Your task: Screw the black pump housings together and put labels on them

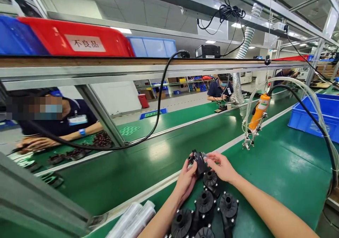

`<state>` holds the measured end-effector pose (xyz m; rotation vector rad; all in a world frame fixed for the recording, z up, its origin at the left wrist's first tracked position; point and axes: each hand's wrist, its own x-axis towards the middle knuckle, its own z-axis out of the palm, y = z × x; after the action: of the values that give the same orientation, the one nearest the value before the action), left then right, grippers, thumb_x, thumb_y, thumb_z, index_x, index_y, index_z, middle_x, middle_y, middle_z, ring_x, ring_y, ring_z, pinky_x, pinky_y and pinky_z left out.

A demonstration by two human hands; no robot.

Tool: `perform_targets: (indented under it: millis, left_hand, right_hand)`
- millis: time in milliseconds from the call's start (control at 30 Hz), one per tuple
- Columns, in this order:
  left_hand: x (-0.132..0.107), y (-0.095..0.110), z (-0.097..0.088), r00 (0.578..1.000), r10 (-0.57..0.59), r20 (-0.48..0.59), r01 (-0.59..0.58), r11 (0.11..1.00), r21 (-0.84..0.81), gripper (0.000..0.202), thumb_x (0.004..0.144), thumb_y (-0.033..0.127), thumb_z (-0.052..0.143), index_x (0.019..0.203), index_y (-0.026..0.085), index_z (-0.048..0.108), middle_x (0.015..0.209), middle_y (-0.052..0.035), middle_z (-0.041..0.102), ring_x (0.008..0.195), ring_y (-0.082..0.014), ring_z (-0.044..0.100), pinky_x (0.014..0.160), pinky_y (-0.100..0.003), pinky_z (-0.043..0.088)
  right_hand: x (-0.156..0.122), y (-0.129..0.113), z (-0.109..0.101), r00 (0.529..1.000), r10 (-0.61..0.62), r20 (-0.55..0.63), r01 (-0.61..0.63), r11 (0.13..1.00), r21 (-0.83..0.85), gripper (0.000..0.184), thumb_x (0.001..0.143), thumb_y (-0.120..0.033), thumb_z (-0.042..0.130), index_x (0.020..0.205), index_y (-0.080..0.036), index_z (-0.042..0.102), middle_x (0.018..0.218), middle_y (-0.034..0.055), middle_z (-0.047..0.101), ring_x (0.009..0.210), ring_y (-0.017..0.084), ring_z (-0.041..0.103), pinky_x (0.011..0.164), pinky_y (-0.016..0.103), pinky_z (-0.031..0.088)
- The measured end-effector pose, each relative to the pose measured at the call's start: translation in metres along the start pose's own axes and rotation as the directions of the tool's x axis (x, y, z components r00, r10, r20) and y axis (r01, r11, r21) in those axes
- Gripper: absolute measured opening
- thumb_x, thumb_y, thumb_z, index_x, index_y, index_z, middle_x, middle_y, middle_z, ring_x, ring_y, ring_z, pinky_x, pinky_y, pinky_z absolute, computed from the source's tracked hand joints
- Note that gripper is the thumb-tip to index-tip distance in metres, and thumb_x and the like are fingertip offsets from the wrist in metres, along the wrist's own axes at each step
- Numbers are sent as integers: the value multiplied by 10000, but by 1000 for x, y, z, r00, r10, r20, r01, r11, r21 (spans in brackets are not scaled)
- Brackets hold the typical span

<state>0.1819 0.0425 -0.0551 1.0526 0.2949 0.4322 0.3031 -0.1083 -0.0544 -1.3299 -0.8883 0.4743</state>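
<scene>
My left hand (186, 178) is closed around a small black pump (199, 163), lifted just above the bench. My right hand (220, 165) is at the pump's right side, thumb and fingers pinched together. A pale, translucent bit shows at those fingertips, too small to name. Close below my hands stand several more black pumps, among them one pump (205, 201) with its round port facing up and another pump (228, 205) to its right. Clear plastic-wrapped rolls (135, 218) lie left of my left forearm.
An orange electric screwdriver (259, 111) hangs at right with hoses and a cable. Behind it sits a blue bin (315, 114). A green conveyor belt (127, 174) runs beyond the bench. Overhead, a shelf holds a red bin (76, 36). Co-workers (221, 87) sit across the line.
</scene>
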Motion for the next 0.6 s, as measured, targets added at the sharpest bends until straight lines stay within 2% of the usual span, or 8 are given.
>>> perform_targets:
  millis: [67,133,267,433,600]
  left_hand:
    - [-2,0,2,1000,-7,13,8,1000,-6,968,709,472,983,1529,300,497,1109,-68,820,981,-237,782,884,-319,600]
    - [-3,0,4,999,-21,25,21,1000,-4,906,729,445,972,1510,288,539,1138,-78,813,946,-237,781,830,-306,598]
    - [-5,-1,6,999,-29,25,29,1000,8,852,753,418,958,1498,267,574,1160,-99,804,926,-236,772,789,-298,588]
    - [-3,-4,7,1000,-4,-7,4,1000,13,895,748,456,959,1523,273,549,1170,-100,792,962,-229,749,821,-300,584]
    - [-4,-4,10,1000,-1,-27,2,999,40,955,719,506,970,1534,255,541,1076,-76,783,838,-168,692,738,-250,546]
  right_hand:
    - [2,-3,-2,1000,-31,1,31,998,-61,461,924,-652,675,976,-195,703,1017,80,667,894,211,633,640,285,538]
    - [4,-5,-6,999,-44,24,46,994,-102,485,941,-660,647,831,-187,658,872,47,605,776,177,563,608,269,478]
    - [9,-4,-9,996,-38,84,50,988,-148,496,964,-652,613,793,-187,608,740,0,542,687,145,483,649,271,410]
    - [13,-3,-9,994,-31,103,52,975,-217,442,992,-593,590,820,-185,601,752,-8,548,694,144,485,663,266,373]
    - [16,-2,-11,990,-37,136,76,954,-292,384,1006,-522,583,816,-188,590,767,-9,559,720,147,482,670,257,371]
